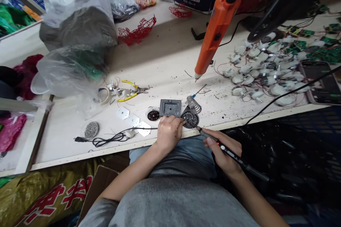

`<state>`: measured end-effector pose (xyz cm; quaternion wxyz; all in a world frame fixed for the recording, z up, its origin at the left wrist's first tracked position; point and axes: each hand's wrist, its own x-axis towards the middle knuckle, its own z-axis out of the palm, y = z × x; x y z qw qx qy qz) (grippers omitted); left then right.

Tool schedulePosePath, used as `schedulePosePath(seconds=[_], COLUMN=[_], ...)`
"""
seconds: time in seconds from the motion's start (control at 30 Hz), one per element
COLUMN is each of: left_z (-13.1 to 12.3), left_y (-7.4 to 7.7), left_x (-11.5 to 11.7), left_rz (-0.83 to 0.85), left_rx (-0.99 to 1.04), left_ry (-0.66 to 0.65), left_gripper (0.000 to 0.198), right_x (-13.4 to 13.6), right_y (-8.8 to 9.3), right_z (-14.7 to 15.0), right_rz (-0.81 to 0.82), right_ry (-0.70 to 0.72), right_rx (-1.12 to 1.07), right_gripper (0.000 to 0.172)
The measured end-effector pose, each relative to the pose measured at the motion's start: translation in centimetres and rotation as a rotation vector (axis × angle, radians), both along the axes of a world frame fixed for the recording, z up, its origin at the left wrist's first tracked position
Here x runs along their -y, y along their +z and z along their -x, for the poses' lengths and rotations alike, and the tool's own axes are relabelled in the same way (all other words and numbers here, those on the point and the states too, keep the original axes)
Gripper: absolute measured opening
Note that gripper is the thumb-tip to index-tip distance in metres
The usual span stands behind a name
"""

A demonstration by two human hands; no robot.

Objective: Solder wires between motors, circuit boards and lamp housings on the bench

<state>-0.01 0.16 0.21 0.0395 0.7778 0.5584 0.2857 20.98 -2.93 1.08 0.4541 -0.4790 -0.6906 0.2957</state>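
Observation:
My right hand point(225, 149) is wrapped round a soldering iron point(231, 154) with a small red light on its handle. The iron's tip reaches a round black dish point(190, 118) at the table's front edge. My left hand point(169, 131) is closed beside that dish, its fingertips pinching something too small to make out. A black cord point(141, 128) runs toward this hand from the left. Just behind my hands lie a dark rectangular tray point(170, 107), a solder spool point(153, 114) and a coiled spring holder point(194, 104).
An orange electric screwdriver point(217, 32) hangs above the table. Wired white motors point(255, 67) and a phone point(318, 81) lie at right. Yellow-handled cutters point(131, 91), hexagonal metal plates point(133, 120) and a tub of small metal parts point(91, 129) are at left. Plastic bags point(77, 7) stand behind.

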Motion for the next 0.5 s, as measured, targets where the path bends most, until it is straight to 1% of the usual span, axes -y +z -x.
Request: schedulePosePath(seconds=[0.2,0.37,0.5], left_z=[0.02,0.04,0.02], left_y=[0.15,-0.1,-0.23], left_x=[-0.12,-0.02,-0.01], left_rz=[-0.066,-0.019,-0.024], left_rx=[0.017,0.014,0.017], left_ry=[-0.017,-0.005,-0.005], left_gripper=[0.012,0.011,0.011], right_x=[0.49,0.46,0.18], right_y=[-0.11,-0.28,-0.1], right_z=[-0.1,-0.08,0.11], right_rz=[0.025,0.001,0.005], right_ry=[-0.013,-0.012,-0.019], right_rx=[-0.034,-0.014,-0.003], right_gripper=[0.027,0.025,0.025])
